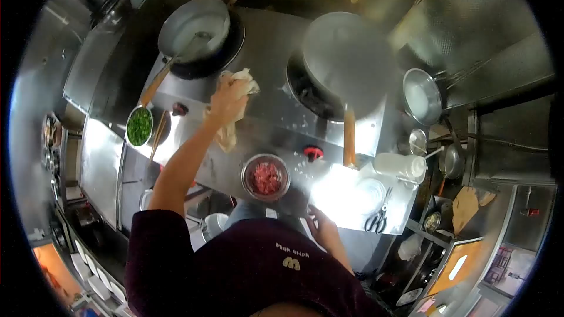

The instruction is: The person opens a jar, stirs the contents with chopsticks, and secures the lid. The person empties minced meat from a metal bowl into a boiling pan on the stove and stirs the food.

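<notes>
Left grip: the left hand [230,98] is closed over a pale, crumpled cloth [227,136], which is pressed to the steel counter [267,126] and spills out above and below the hand.
Right grip: the right hand [321,228] is held low at the near edge of the counter, fingers bent; whether anything is gripped cannot be told.
Cloth: bunched beneath the left hand, just on the near side of the left wok [191,23], with one end trailing toward the person.
Meat bowl: a round metal bowl [244,179] is set near the front edge, between the two hands, with red meat [266,177] in it.
Left wok: seated over a dark burner; a ladle [156,87] is rested in it, its wooden handle angled out over the rim toward the herbs.
Herbs: chopped greens [139,127] are held in a small bowl [128,129] at the left, with a slender wooden stick [157,138] beside it.
Right wok: a large pale wok [345,53] is placed partly over the right burner [311,98], its wooden handle pointed toward the person.
Knobs: a red knob [313,153] is seen beyond the meat, and a darker knob [180,109] near the herbs.
Right side: a white squeeze bottle [398,165] is laid on its side, and black-handled scissors [376,222] are placed nearer the person.
</notes>
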The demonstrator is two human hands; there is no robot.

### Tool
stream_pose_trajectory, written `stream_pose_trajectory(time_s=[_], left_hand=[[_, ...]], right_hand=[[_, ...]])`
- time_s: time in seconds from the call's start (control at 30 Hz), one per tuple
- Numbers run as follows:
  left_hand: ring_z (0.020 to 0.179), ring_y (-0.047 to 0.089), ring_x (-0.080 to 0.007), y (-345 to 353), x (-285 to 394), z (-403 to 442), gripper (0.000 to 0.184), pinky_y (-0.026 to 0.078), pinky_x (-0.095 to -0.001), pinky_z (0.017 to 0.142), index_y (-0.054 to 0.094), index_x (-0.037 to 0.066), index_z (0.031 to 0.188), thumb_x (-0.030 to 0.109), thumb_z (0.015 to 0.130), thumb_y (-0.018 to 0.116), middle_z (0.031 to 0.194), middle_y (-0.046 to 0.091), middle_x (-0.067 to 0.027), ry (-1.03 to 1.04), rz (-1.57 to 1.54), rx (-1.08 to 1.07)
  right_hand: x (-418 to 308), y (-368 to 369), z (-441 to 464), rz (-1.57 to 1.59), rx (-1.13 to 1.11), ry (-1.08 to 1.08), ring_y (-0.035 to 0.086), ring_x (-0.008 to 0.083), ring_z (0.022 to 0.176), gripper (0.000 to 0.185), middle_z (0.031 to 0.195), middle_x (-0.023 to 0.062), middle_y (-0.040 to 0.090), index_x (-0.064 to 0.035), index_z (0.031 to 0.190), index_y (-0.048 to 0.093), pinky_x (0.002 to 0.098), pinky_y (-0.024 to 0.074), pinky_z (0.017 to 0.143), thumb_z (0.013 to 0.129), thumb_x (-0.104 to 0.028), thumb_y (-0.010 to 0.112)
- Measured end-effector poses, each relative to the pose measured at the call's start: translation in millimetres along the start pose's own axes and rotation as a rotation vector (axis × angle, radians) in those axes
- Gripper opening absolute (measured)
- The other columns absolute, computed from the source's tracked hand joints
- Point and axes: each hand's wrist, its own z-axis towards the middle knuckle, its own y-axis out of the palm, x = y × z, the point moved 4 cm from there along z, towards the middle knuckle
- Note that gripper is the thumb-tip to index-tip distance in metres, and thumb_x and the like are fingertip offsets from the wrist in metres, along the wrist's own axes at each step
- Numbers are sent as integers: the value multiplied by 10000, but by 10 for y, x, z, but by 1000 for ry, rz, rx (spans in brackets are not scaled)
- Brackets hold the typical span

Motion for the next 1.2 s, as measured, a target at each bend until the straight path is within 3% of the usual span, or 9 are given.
stream_pose_trajectory(time_s=[0.13,0.3,0.43,0.53,0.57,0.6,0.67,0.97,1.2], left_hand=[[890,504,-328,-413,-299,-663,420,438,-418,735,530,138,1060,154,656,642,993,458,-126,57,6,-34],[931,479,-303,-524,-690,-1466,433,445,-398,723,521,150,1081,152,666,640,1012,443,-116,-196,218,144],[975,454,-302,-338,-1178,-1823,425,425,-403,760,520,177,1095,203,684,625,1058,438,-113,-467,337,-23],[891,505,-305,-642,-1347,-1615,239,423,-386,707,596,134,927,270,731,590,896,542,-118,-408,384,308],[781,536,-318,-716,-1450,-1579,269,431,-373,656,602,115,886,349,769,535,860,564,-141,-481,234,394],[695,565,-277,-655,-1665,-1526,394,440,-365,621,596,71,893,433,805,468,818,583,-124,-923,35,109],[558,554,-152,-233,-2033,-1534,621,441,-294,527,584,33,863,620,780,395,713,580,-37,-1314,-1156,187],[485,506,-153,148,-2343,-1356,505,400,-263,430,571,25,780,525,765,501,631,539,-52,-1310,-1295,262],[521,475,-90,-27,-2295,-1362,512,388,-217,487,578,41,859,537,786,474,666,567,-6,-1142,-1296,180]], right_hand=[[58,-290,-143,19,97,-55,582,295,765,302,896,152,592,-49,1077,517,367,465,668,801,-168,546],[312,-276,-118,-21,137,75,607,253,707,237,910,146,605,-38,994,575,346,473,642,803,-177,550],[39,-84,170,-130,128,-88,597,275,680,193,841,140,610,-54,954,591,353,471,613,793,-154,552],[-518,-17,472,10,77,-241,580,310,681,152,800,152,597,-41,901,591,368,465,609,784,-131,553],[-754,39,617,-28,47,-342,579,315,684,151,814,159,596,-41,900,591,366,465,600,779,-125,558],[-1011,103,754,-30,73,-459,578,316,684,157,825,153,601,-38,904,592,362,472,600,775,-123,561],[-1740,139,978,12,67,-677,580,312,685,161,825,145,605,-27,900,592,358,479,605,774,-123,563],[-3943,974,2521,-475,340,-1157,557,237,774,301,846,86,544,-45,1014,502,339,483,586,736,-150,547],[-3897,826,2200,-306,314,-1067,539,251,647,187,725,82,502,-49,857,530,357,465,527,680,-107,547]])
